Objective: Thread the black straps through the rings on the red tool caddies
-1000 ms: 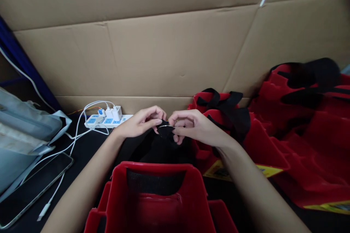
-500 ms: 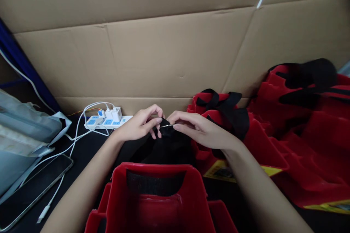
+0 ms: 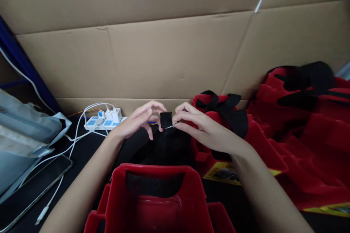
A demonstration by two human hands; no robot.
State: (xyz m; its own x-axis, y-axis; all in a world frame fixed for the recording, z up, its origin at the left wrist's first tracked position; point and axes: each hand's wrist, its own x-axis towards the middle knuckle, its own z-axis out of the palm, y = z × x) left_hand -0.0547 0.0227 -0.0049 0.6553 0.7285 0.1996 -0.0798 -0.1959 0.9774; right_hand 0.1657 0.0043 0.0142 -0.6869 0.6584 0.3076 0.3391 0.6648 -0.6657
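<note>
My left hand and my right hand meet above the dark table, just past a red fabric bag that stands open in front of me. Between their fingertips is the end of a black strap, folded up into a small square. My right thumb and forefinger pinch a thin metal ring or buckle at the strap's lower edge. My left fingers touch the strap's left side. The rest of the black strap runs down toward the red bag.
Several more red bags with black handles are piled at the right. A white power strip with chargers lies at the back left, its cables running to a phone. A grey pouch sits far left. Cardboard walls close off the back.
The strap end has been lifted and folded upright between my fingertips; earlier it lay lower, pressed flat under both hands. Both hands rose slightly.
</note>
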